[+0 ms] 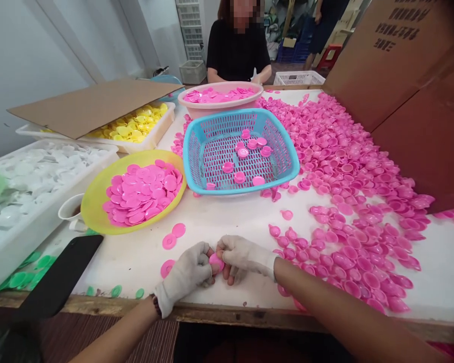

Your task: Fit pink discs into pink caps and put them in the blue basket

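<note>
My left hand (191,269) and my right hand (242,256), both in pale gloves with bare fingertips, meet near the table's front edge. Their fingers close around a small round pink plastic piece (216,261); its underside is hidden. Just left of them lie loose pink discs (169,241). A yellow bowl (93,201) heaped with pink discs (144,194) stands beyond my left hand. Straight ahead, a blue basket (191,151) holds several pink pieces with small tabs (239,177). To the right spreads a large pile of pink cup-shaped pieces (348,242) with pointed ends.
On the left are a white tray of white pieces (49,166), a cup of dark liquid (71,207), a black phone-like slab (66,269) and green discs (22,277). Cardboard (94,103) partly covers yellow pieces (136,123). A person (238,53) sits opposite, behind a pink basin (221,103). A tall carton (408,101) borders the right.
</note>
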The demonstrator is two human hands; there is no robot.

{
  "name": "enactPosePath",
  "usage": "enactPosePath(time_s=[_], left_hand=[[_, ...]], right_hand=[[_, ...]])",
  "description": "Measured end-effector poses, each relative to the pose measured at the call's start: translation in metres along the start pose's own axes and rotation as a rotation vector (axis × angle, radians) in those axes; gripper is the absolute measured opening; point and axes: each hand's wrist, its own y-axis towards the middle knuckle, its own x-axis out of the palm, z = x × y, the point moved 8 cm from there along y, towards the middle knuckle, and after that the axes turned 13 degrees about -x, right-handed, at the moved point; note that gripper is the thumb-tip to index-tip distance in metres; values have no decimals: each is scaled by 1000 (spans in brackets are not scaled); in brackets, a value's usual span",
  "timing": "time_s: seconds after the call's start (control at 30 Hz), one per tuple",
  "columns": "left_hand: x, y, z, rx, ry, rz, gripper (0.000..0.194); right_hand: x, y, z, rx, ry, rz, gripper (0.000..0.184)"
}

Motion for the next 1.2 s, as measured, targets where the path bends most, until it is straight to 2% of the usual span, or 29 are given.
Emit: enactPosePath(time_s=[0.17, 0.23, 0.3, 0.4, 0.47, 0.5, 0.53, 0.6, 0.67, 0.73, 0.77, 0.83, 0.93, 1.03, 1.13, 1.2], left_hand=[[-1, -3, 7, -6, 192, 112, 18], [-6, -8, 16, 62, 340, 186, 17], [-17, -16, 26, 161, 518, 299, 20], [-42, -29, 40, 277, 737, 530, 25], [-58, -35, 48, 333, 895, 704, 23], [-64, -35, 51, 331, 987, 780, 23], [-69, -33, 52, 303, 1079, 836, 24], [-77, -24, 50, 214, 1220, 888, 28], [-81, -15, 50, 163, 1262, 894, 29], [-82, -11, 50, 164, 1240, 886, 27], [-82, -10, 51, 168, 1212, 884, 24], [-84, -11, 51, 171, 1127, 886, 20], [-81, -13, 51, 226, 936, 827, 18], [-64, -16, 53, 294, 652, 650, 10], [-37, -18, 57, 265, 295, 422, 13], [-13, -19, 61, 252, 107, 261, 15]], right_hand=[[3, 5, 1, 0, -74, 15, 14], [3, 5, 1, -24, -105, 35, 14], [-4, 2, -8, -115, -133, 123, 11], [-28, -19, -44, -451, 47, 385, 1], [-52, -47, -67, -709, 266, 550, 13], [-63, -60, -74, -781, 298, 594, 21], [-74, -73, -77, -797, 245, 645, 25], [-94, -95, -78, -717, -98, 740, 20], [-106, -110, -77, -598, -648, 789, 12], [-112, -115, -67, -385, -1096, 796, 14], [-113, -113, -60, -272, -1245, 769, 15], [-106, -103, -49, -116, -1387, 689, 17], [-77, -80, -44, -125, -1393, 542, 13], [-46, -63, -53, -277, -1281, 467, 10], [-36, -64, -68, -493, -982, 528, 14], [-39, -64, -70, -560, -729, 541, 14]])
